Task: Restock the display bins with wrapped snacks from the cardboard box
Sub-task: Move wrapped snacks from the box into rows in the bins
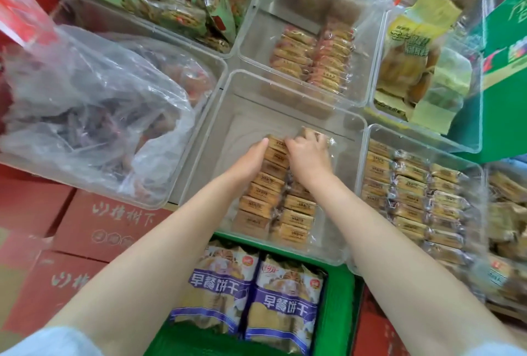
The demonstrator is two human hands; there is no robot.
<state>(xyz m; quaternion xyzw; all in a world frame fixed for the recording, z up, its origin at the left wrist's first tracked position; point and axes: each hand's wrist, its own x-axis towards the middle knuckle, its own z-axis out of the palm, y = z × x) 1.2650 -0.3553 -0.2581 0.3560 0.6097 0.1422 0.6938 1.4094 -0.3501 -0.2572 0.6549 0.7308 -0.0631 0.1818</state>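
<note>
Both hands [281,157], side by side, press on 2 snack rows [273,198] in the clear bin [228,116].

two bare hands [251,161] [309,156] reach into one clear plastic display bin [216,138]. inside it, two rows of tan wrapped snacks [265,193], about seven showing in the left row. around that bin sit six more clear bins. just below it, two purple-and-white biscuit bags [282,304] lie in one green crate [339,298]. left of the bin, several red cardboard boxes [94,224].
</note>
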